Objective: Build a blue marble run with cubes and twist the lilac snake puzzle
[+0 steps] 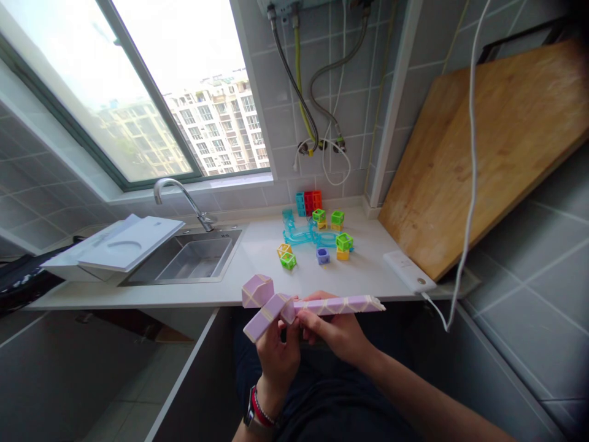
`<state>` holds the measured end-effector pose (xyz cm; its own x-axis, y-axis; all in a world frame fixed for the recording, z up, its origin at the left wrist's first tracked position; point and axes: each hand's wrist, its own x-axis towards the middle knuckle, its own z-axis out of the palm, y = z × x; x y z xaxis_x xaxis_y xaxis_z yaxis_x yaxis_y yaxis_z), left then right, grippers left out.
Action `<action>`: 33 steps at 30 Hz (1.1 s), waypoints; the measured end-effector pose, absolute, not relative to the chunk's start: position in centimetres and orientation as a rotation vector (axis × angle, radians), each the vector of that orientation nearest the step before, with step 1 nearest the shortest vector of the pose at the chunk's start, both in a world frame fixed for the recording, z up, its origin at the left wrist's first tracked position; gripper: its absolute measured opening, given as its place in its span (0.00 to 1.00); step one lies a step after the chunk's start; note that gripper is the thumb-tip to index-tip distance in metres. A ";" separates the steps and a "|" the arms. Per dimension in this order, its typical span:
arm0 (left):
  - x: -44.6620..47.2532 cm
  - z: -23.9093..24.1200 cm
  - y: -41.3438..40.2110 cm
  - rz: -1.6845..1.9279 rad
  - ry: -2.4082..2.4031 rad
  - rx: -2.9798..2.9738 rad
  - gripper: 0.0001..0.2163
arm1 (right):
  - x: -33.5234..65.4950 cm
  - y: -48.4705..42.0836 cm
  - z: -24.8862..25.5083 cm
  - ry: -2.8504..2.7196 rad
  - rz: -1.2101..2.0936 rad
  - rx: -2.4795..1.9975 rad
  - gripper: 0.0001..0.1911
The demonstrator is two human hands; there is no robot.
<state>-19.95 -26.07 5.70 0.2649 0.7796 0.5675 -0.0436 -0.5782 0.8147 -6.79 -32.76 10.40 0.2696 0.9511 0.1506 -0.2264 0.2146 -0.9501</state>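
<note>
I hold a pale purple snake twist puzzle (340,304) in both hands, in front of the white counter's (257,270) edge. My left hand (276,353), with a watch and red band at the wrist, is closed round the bent, folded end at the left. My right hand (334,331) is closed on the middle, under the straight section that sticks out to the right. The left end is twisted into a zigzag with one block raised.
On the counter lie small coloured cube frames (343,241) and a turquoise track piece (299,235). A steel sink (193,258) with a tap and a white tray (124,242) sit at left. A wooden board (483,159) leans at right, next to a white power bank (409,272) with cable.
</note>
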 end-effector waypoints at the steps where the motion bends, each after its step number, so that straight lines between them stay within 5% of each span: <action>1: -19.9 5.9 -26.1 1.412 0.687 1.789 0.11 | -6.9 -32.7 10.4 -0.929 1.014 -0.995 0.16; 15: -21.0 6.0 -24.1 1.252 0.604 1.966 0.16 | -6.0 -32.6 11.1 -0.980 0.965 -1.093 0.17; 33: -17.8 5.7 -25.4 1.114 0.516 1.552 0.18 | -5.7 -31.6 10.1 -0.464 1.519 -0.613 0.18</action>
<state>-17.79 -25.39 5.68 0.4620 0.8026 0.3774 -0.2312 -0.3018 0.9249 -5.74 -31.63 10.10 0.0156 0.9955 -0.0933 -0.7734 -0.0472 -0.6321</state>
